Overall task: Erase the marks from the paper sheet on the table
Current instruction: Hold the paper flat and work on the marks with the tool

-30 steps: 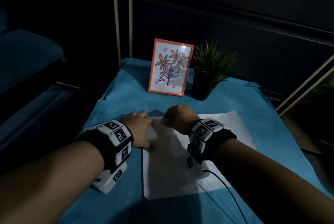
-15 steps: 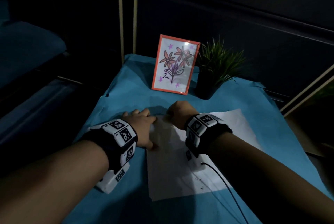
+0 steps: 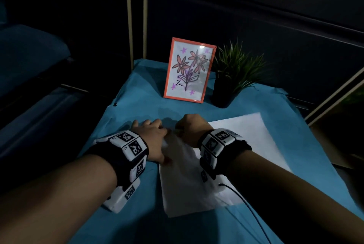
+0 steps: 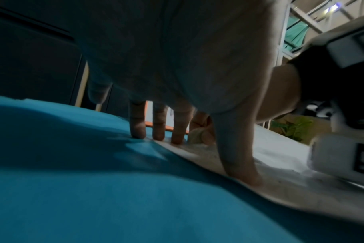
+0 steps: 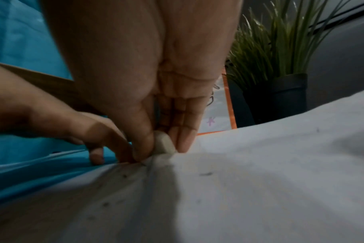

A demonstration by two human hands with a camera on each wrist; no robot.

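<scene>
While the left hand (image 3: 152,137) presses the paper sheet (image 3: 246,141) flat-fingered, the right hand (image 3: 190,127) pinches a rounded eraser (image 5: 164,144) — both hands close.

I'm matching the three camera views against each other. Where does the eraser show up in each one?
Head: the eraser is a pale speck under the right hand, at the paper's far left corner.
Left wrist: the eraser shows pale and rounded beyond the fingers, centre frame.
Right wrist: centre frame, pinched on the paper.
Shared landmark: the orange picture frame.
</scene>
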